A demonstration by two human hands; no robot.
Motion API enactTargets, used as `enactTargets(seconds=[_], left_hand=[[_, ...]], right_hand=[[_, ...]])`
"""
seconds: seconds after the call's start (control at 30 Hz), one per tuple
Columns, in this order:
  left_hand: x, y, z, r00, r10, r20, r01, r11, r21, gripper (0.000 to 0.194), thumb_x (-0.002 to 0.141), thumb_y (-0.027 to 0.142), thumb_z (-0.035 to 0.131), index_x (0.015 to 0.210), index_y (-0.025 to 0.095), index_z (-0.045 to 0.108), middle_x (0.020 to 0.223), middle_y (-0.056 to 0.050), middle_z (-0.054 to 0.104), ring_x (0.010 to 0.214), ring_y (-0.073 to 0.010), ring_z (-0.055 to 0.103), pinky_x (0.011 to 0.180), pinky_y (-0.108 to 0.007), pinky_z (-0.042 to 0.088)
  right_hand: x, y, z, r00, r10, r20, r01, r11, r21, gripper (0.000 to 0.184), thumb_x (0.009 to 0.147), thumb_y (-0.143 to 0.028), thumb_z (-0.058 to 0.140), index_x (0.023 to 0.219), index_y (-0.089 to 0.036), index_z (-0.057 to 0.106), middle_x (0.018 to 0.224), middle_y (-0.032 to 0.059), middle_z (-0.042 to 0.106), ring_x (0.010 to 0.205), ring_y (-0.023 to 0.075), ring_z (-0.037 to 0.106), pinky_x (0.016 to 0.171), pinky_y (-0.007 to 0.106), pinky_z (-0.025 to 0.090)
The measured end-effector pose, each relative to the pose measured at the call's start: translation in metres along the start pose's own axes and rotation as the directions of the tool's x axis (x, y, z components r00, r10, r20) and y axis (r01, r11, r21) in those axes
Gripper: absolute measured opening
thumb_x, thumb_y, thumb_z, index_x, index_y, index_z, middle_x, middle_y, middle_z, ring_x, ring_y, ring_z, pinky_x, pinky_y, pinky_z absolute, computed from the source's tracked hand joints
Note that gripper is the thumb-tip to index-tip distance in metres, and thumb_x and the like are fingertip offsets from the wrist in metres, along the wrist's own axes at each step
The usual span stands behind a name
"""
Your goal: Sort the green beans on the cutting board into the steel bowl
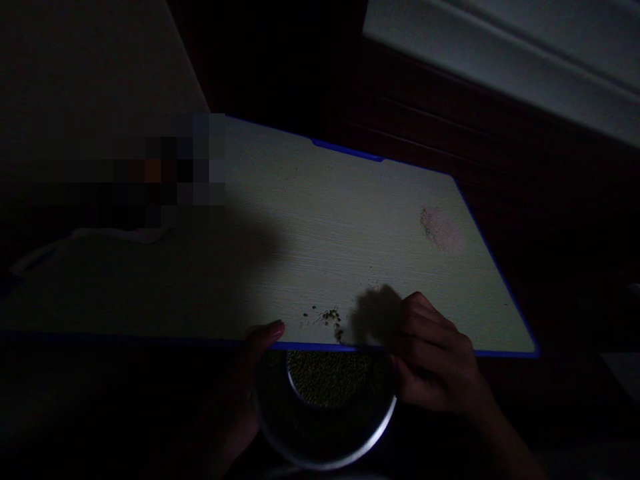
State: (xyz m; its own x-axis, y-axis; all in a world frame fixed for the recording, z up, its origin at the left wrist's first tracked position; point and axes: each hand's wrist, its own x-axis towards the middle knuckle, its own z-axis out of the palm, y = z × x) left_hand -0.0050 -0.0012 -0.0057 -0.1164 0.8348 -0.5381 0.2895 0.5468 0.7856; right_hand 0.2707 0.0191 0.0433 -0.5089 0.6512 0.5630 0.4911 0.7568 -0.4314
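Observation:
A round steel bowl (330, 450) with green beans (327, 380) in it is tucked against the near edge of a pale, blue-rimmed board (330, 213). My left hand (245, 400) grips the bowl's left side, its thumb resting over the board's edge; its other fingers are lost in the dark. At the bowl's right, my right hand (435, 353) is closed, with curled fingers at the board's edge. What it may hold is hidden. Between the hands, a few loose beans (331, 316) lie on the board close to the edge.
A pinkish, grainy heap (443, 230) lies on the board's right part. Beyond the board is dark wooden furniture, with a pale ledge (500, 60) at upper right. A blurred-out patch covers the left side. The surroundings are very dim.

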Motion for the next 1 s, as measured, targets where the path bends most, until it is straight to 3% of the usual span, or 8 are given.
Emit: enactTargets(seconds=[0.13,0.3,0.47,0.6,0.83,1.0], left_hand=[[0.004,-0.008,0.003,0.998,0.0,0.061,0.006,0.996,-0.092,0.069,0.068,0.059,0.062,0.127,0.023,0.06,0.142,-0.013,0.068,0.132,-0.0371,0.06,0.112,-0.052,0.046],[0.01,-0.027,0.0,0.993,0.103,0.055,-0.103,0.995,-0.009,0.063,0.079,0.06,0.061,0.132,0.026,0.061,0.155,-0.013,0.055,0.144,-0.0375,0.047,0.122,-0.057,0.028],[0.007,-0.012,0.0,0.997,0.057,0.047,-0.057,0.998,-0.009,0.071,0.072,0.057,0.061,0.13,0.017,0.061,0.151,-0.017,0.059,0.14,-0.0389,0.053,0.119,-0.053,0.036],[0.005,-0.003,0.002,0.999,0.039,0.013,-0.039,0.999,-0.023,0.066,0.067,0.054,0.06,0.122,0.019,0.065,0.143,-0.015,0.067,0.134,-0.0388,0.058,0.116,-0.051,0.04],[0.004,-0.003,0.002,0.997,0.077,0.014,-0.076,0.995,-0.059,0.06,0.066,0.054,0.064,0.117,0.023,0.065,0.134,-0.014,0.073,0.126,-0.0377,0.065,0.11,-0.048,0.048],[0.006,-0.013,0.002,0.996,0.078,-0.041,-0.079,0.997,-0.021,0.053,0.068,0.053,0.064,0.113,0.026,0.065,0.133,-0.013,0.073,0.13,-0.0412,0.061,0.112,-0.057,0.043]], right_hand=[[0.004,-0.001,0.0,1.0,0.001,0.025,0.0,0.999,-0.035,0.012,0.086,-0.007,0.06,0.083,-0.019,0.06,0.073,0.0023,0.058,0.071,0.0168,0.049,0.066,0.038,0.04],[0.006,-0.001,0.001,1.0,0.002,0.024,0.0,0.997,-0.08,0.011,0.087,-0.007,0.061,0.086,-0.018,0.061,0.072,0.0021,0.057,0.07,0.0167,0.048,0.066,0.037,0.04],[0.008,0.0,0.001,1.0,0.022,0.003,-0.021,0.991,-0.135,0.015,0.087,-0.004,0.06,0.084,-0.018,0.057,0.07,0.0004,0.053,0.068,0.0152,0.046,0.065,0.035,0.039],[0.011,-0.001,-0.001,0.995,0.093,-0.03,-0.097,0.981,-0.166,0.017,0.089,-0.006,0.061,0.08,-0.019,0.053,0.07,-0.0003,0.049,0.069,0.0149,0.044,0.065,0.034,0.037],[0.014,-0.002,0.0,0.996,0.086,0.029,-0.08,0.983,-0.167,0.013,0.093,-0.011,0.061,0.083,-0.018,0.056,0.073,0.0013,0.054,0.071,0.0157,0.047,0.067,0.035,0.04],[0.01,0.0,0.001,0.999,0.037,0.025,-0.033,0.991,-0.126,0.012,0.089,-0.006,0.059,0.086,-0.018,0.059,0.073,0.0016,0.055,0.07,0.016,0.049,0.066,0.036,0.04]])
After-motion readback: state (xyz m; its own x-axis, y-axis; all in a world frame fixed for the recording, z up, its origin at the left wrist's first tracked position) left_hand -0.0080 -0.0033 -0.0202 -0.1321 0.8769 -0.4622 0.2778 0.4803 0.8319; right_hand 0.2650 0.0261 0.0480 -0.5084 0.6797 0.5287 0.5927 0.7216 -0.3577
